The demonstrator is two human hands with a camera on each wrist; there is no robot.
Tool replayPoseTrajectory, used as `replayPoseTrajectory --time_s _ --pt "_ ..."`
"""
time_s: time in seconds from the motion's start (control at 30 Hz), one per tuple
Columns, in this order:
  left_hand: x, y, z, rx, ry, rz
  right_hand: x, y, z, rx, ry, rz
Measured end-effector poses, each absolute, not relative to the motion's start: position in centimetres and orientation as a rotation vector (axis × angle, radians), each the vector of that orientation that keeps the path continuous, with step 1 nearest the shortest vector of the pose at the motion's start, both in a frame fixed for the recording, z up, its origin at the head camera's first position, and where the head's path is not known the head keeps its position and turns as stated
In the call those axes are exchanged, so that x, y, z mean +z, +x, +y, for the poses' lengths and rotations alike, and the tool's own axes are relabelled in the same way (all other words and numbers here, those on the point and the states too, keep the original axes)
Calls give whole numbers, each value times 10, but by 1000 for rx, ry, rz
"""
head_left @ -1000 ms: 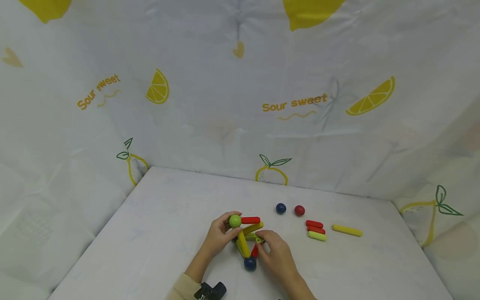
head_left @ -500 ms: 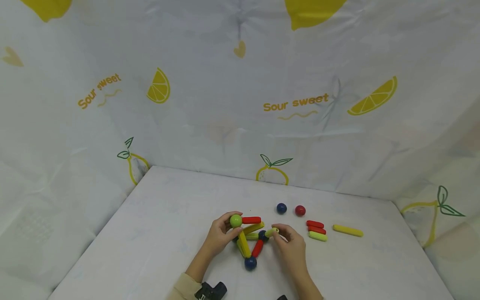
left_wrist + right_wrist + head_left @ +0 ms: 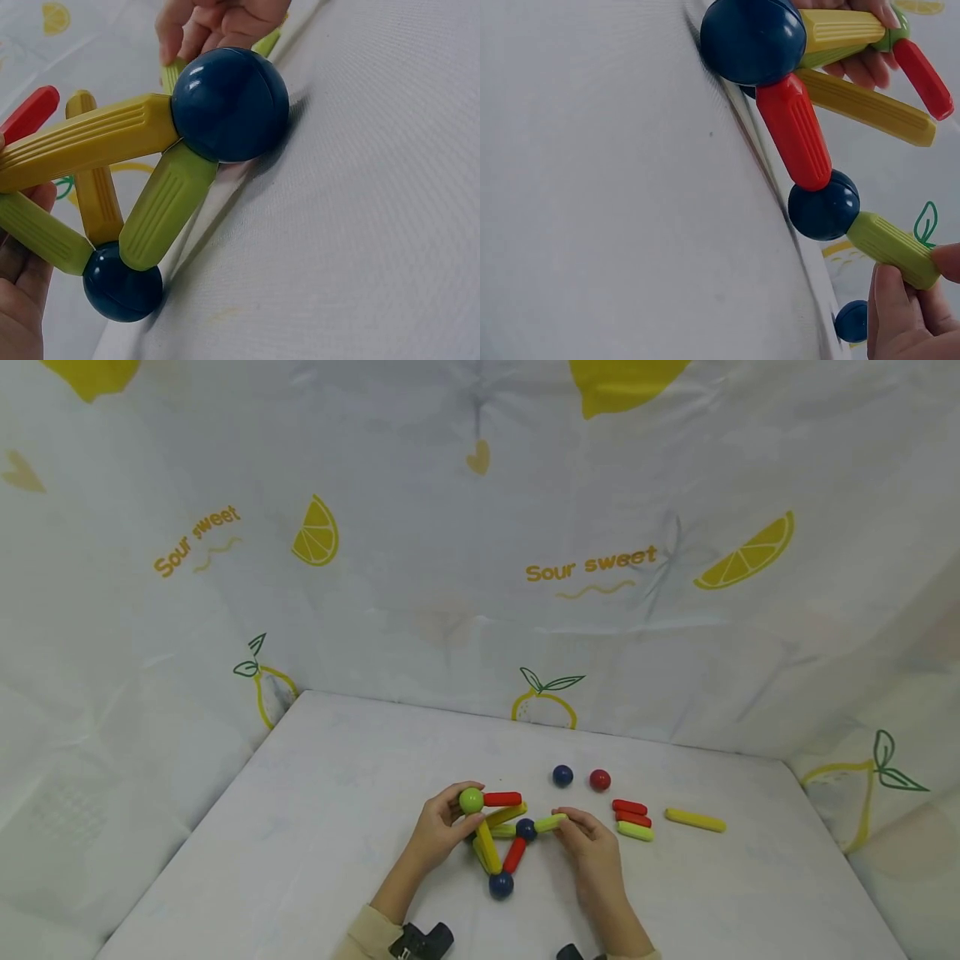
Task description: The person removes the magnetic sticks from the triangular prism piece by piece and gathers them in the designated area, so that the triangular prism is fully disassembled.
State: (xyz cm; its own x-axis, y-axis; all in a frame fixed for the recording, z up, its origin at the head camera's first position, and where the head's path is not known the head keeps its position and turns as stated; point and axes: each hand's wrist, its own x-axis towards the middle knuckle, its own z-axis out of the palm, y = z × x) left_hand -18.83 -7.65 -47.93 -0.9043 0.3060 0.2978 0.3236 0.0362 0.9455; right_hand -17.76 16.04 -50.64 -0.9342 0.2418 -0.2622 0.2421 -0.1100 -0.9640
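Observation:
My left hand (image 3: 438,831) holds the light-green ball (image 3: 471,800) at the top of a magnetic stick-and-ball frame, thumb in front. From that ball a red stick (image 3: 502,798) juts out to the right, and a yellow stick (image 3: 488,847) slopes down to a blue ball (image 3: 501,885). A shorter red stick (image 3: 795,133) links this ball to another blue ball (image 3: 526,829). My right hand (image 3: 596,860) pinches the outer end of a light-green stick (image 3: 895,250), whose inner end meets that second blue ball. Another blue ball (image 3: 122,281) shows at the base in the left wrist view.
Beyond the frame lie a loose blue ball (image 3: 562,776) and a red ball (image 3: 599,779). To the right are two red sticks (image 3: 632,813), a light-green stick (image 3: 635,831) and a long yellow stick (image 3: 695,820). A printed cloth (image 3: 420,635) hangs behind the white table (image 3: 337,760).
My right hand has moved right from over the second blue ball, uncovering it. The light-green stick has swung outward and now points right. My left hand stays in place.

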Motion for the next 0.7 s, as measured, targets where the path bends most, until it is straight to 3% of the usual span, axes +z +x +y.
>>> replayPoseTrajectory --time_s 0.7 --pt "-481 -190 -77 -2073 -696 -2252 -504 -178 169 -2544 636 1537"
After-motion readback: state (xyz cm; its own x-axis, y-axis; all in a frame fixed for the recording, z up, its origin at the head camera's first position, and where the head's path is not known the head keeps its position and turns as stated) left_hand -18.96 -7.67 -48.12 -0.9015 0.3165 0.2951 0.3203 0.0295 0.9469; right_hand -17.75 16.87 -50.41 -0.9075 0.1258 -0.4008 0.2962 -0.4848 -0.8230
